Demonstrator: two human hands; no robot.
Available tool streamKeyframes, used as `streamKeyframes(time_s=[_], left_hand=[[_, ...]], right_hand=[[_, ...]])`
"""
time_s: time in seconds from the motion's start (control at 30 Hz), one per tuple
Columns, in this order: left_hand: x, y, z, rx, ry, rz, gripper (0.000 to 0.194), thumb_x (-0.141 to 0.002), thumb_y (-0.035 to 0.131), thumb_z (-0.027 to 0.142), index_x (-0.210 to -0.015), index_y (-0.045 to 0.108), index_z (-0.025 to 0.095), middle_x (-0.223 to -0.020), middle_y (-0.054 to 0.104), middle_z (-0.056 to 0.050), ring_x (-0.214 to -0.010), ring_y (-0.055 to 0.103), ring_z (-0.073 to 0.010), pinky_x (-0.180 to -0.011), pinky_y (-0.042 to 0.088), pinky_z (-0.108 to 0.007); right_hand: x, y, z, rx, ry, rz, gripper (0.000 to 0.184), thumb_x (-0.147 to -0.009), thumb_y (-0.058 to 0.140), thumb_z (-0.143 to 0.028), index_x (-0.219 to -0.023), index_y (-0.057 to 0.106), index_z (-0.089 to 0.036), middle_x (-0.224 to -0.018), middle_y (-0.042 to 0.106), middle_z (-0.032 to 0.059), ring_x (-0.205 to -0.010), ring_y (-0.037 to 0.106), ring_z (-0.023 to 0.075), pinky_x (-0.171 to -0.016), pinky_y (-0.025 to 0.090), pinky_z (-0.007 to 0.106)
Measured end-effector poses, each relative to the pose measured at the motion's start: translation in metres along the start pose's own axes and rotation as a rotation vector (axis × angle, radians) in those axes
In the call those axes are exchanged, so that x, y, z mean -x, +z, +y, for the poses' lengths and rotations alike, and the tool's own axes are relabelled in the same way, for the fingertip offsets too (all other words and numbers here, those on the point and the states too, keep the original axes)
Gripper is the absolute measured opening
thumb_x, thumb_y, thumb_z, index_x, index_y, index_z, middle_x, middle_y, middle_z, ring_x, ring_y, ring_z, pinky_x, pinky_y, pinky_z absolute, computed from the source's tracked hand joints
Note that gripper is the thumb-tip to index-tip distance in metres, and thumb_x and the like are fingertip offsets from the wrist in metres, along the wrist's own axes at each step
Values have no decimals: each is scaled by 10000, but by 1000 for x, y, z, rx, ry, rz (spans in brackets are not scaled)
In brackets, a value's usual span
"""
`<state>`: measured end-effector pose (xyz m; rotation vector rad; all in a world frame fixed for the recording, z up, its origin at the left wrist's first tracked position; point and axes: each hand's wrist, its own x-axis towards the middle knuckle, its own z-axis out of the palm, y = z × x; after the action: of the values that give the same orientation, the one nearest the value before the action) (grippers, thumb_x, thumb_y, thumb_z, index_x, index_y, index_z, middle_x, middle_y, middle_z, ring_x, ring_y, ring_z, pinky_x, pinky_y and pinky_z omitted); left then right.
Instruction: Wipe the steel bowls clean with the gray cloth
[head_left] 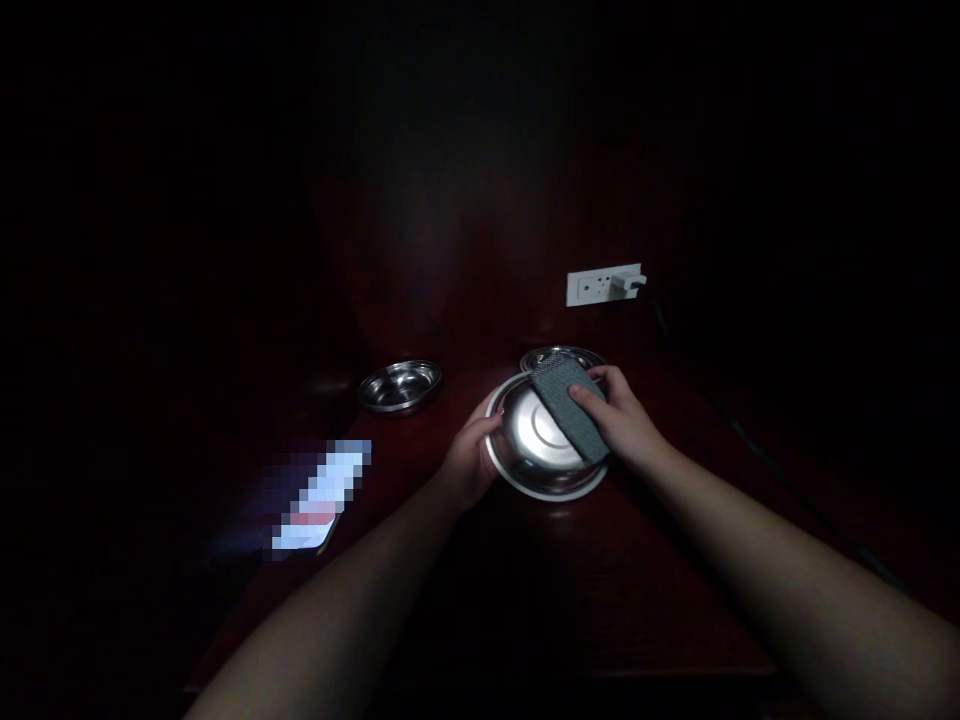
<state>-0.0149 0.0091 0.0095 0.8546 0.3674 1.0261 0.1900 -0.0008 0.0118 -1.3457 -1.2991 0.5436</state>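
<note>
Phone [319, 505], its lit screen blurred out, is seen in front and well left of the bowl [536, 430]; it could be nudged along the table [525, 590] by the left forearm [352, 590], which is held just beside it. Behind and left of the bowl, a left dish [400, 388] is set well apart; it could be clipped if the bowl were swung that way. The bowl's left rim is pinched by the left hand [474, 455], thumb in front, the other fingers mostly hidden. The bowl itself is held tilted; whether it is propped on the table cannot be told. Should that pinch be loosened, the smooth metal could be twisted or dropped. Just behind the bowl, a rear dish [591, 360] is partly hidden and could be struck unnoticed in such poor light. Over the bowl's right part a cloth [566, 400] is laid, pinched by the right hand [619, 415], thumb on top; whether the rim is gripped through it cannot be told. If the cloth were bunched, its hold could be lost. Behind and right of the bowl, a plug [628, 284] is fitted in a socket [589, 288]; a nearby cable [660, 320], half lost in darkness, could be snagged by the right forearm [750, 530].
</note>
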Motion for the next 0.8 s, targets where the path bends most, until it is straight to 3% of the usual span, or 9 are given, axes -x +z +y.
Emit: streamKeyframes(time_s=[0.13,0.23,0.4,0.8], left_hand=[[3,1,-1,-115,15,44,548,-737,643,196,-1267,518,255,-1236,599,-71,-1088,581,-265,-962,427,-413],[2,0,-1,-124,71,64,507,-744,662,203,-1236,547,233,-1210,615,-76,-1079,586,-248,-959,432,-383],[-2,-1,-1,-121,104,120,398,-770,641,241,-1163,601,186,-1097,664,-95,-990,627,-235,-912,466,-375],[-10,-5,-5,-7,121,314,405,-772,606,187,-1175,592,155,-1114,662,-105,-1035,611,-222,-980,425,-374]], right_hand=[[1,0,-3,-68,27,-40,406,-711,593,-574,-920,489,-242,-788,565,-18,-691,545,179,-607,436,303],[3,1,-7,-158,46,-119,379,-728,576,-571,-874,490,-232,-750,555,-22,-659,533,165,-585,423,287],[6,4,-8,-140,24,-147,371,-731,582,-578,-793,471,-230,-715,549,-22,-648,523,161,-575,407,284],[10,8,-3,-107,-20,-224,342,-755,594,-528,-868,467,-231,-802,570,-10,-704,546,167,-620,434,297]])
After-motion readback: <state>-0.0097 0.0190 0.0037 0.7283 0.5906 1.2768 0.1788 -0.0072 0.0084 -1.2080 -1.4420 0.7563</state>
